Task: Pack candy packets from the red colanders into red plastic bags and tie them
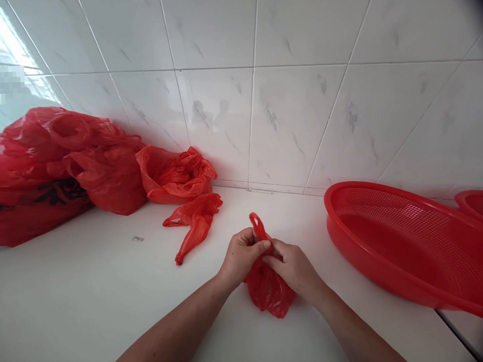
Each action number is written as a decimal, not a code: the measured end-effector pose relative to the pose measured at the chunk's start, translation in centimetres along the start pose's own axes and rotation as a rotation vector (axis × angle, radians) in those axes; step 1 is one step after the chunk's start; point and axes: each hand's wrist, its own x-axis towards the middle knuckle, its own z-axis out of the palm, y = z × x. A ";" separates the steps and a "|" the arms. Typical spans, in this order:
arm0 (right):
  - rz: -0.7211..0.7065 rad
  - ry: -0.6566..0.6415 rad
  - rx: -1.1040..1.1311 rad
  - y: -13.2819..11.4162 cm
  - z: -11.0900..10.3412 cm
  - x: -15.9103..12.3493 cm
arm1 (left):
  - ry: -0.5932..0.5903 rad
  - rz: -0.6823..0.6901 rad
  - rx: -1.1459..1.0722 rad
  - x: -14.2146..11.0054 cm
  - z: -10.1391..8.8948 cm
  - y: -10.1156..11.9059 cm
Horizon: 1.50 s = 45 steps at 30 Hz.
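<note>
Between my two hands is a small red plastic bag [270, 292], bunched at its neck, with one handle loop standing up above my fingers and the crumpled body hanging down toward me. My left hand [244, 255] pinches the neck from the left, thumb pressed across it. From the right, my right hand [294, 263] grips the same neck just below, thumb and fingers closed on the plastic. What the bag contains, if anything, I cannot make out. A twisted red plastic bag [197, 222] lies on the white counter [123, 306], left of my hands.
At the back left, an open red bag [168, 191] with crumpled plastic inside stands beside several bulging red bags [58, 155]. To the right is a large red perforated basket [386, 244], with another red basket [475, 196] behind it. A tiled wall [294, 110] closes off the back.
</note>
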 end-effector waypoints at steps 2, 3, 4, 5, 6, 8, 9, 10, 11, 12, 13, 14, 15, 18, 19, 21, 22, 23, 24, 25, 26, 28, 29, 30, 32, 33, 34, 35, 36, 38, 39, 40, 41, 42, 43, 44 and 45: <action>0.054 0.041 0.142 0.4 0.0 0.2 | 0.008 0.062 0.117 -0.4 0.5 0.2; 0.087 0.050 0.207 0.6 -0.1 0.3 | 0.023 0.100 0.221 -0.6 0.7 0.2; 0.116 0.055 0.258 0.8 -0.2 0.4 | 0.033 0.137 0.347 -0.8 0.8 0.2; 0.137 0.057 0.293 1.0 -0.3 0.5 | 0.030 0.171 0.481 -0.9 0.9 0.1; 0.147 0.061 0.314 1.1 -0.5 0.6 | 0.014 0.198 0.601 -1.0 0.9 0.1; 0.139 0.070 0.349 1.2 -0.6 0.7 | -0.037 0.241 0.755 -0.9 0.8 -0.1; 0.122 0.068 0.379 1.2 -0.7 0.7 | -0.062 0.261 0.791 -0.8 0.7 -0.3; 0.099 0.060 0.414 1.2 -0.7 0.6 | -0.080 0.279 0.806 -0.7 0.6 -0.4; 0.077 0.048 0.450 1.1 -0.7 0.6 | -0.093 0.296 0.807 -0.6 0.5 -0.5; 0.062 0.035 0.481 1.1 -0.7 0.5 | -0.100 0.305 0.797 -0.6 0.4 -0.7; 0.060 0.021 0.505 1.2 -0.8 0.5 | -0.100 0.303 0.776 -0.5 0.3 -0.8; 0.069 0.012 0.520 1.3 -0.8 0.5 | -0.091 0.284 0.742 -0.5 0.2 -1.0; 0.087 0.006 0.536 1.4 -0.9 0.4 | -0.073 0.248 0.692 -0.4 0.1 -1.2; 0.128 -0.038 0.648 1.9 -1.0 0.4 | 0.010 0.113 0.481 -0.5 0.0 -1.6; 0.128 -0.051 0.697 2.1 -1.1 0.5 | 0.029 0.082 0.413 -0.5 0.0 -1.6; 0.121 -0.060 0.765 2.1 -1.1 0.5 | 0.036 0.052 0.311 -0.5 0.1 -1.5; 0.117 -0.055 0.774 2.0 -1.1 0.5 | 0.028 0.048 0.282 -0.5 0.2 -1.5; 0.120 -0.047 0.775 1.9 -1.1 0.5 | 0.018 0.049 0.268 -0.5 0.3 -1.4; 0.132 -0.045 0.777 1.8 -1.1 0.5 | 0.007 0.056 0.266 -0.6 0.3 -1.3; 0.150 -0.050 0.786 1.7 -1.1 0.4 | -0.004 0.069 0.274 -0.6 0.4 -1.1; 0.171 -0.060 0.799 1.6 -1.0 0.4 | -0.014 0.086 0.288 -0.5 0.4 -1.1; 0.198 -0.064 0.812 1.4 -1.0 0.2 | -0.034 0.117 0.306 -0.5 0.3 -0.9; 0.193 -0.056 0.801 1.2 -0.9 0.2 | -0.047 0.124 0.303 -0.4 0.2 -0.9; 0.174 -0.048 0.781 1.1 -0.9 0.1 | -0.059 0.127 0.297 -0.4 0.1 -0.8; 0.123 -0.042 0.721 0.8 -0.9 0.0 | -0.072 0.124 0.298 -0.4 0.0 -0.8; 0.101 -0.043 0.681 0.7 -0.9 -0.1 | -0.072 0.123 0.309 -0.4 0.0 -0.8; 0.082 -0.042 0.628 0.5 -1.0 -0.1 | -0.070 0.121 0.327 -0.4 -0.1 -0.8; 0.066 -0.039 0.563 0.3 -1.0 -0.2 | -0.066 0.118 0.348 -0.4 -0.1 -0.8; 0.055 -0.031 0.491 0.2 -0.9 -0.2 | -0.064 0.116 0.370 -0.5 0.0 -0.7; 0.042 -0.016 0.352 -0.1 -0.8 -0.3 | -0.068 0.120 0.422 -0.6 0.0 -0.5; 0.039 -0.012 0.298 -0.2 -0.8 -0.3 | -0.076 0.128 0.452 -0.7 0.1 -0.3; 0.037 -0.010 0.257 -0.3 -0.7 -0.4 | -0.089 0.138 0.485 -0.7 0.1 -0.1; 0.038 -0.001 0.225 -0.4 -0.6 -0.4 | -0.104 0.150 0.519 -0.7 0.1 0.1; 0.040 0.013 0.198 -0.5 -0.5 -0.4 | -0.121 0.159 0.553 -0.7 0.0 0.3; 0.043 0.031 0.174 -0.5 -0.4 -0.5 | -0.136 0.165 0.586 -0.7 0.0 0.4; 0.043 0.046 0.152 -0.4 -0.3 -0.5 | -0.148 0.168 0.617 -0.7 -0.1 0.4; 0.039 0.055 0.135 -0.4 -0.3 -0.5 | -0.154 0.172 0.648 -0.6 -0.2 0.4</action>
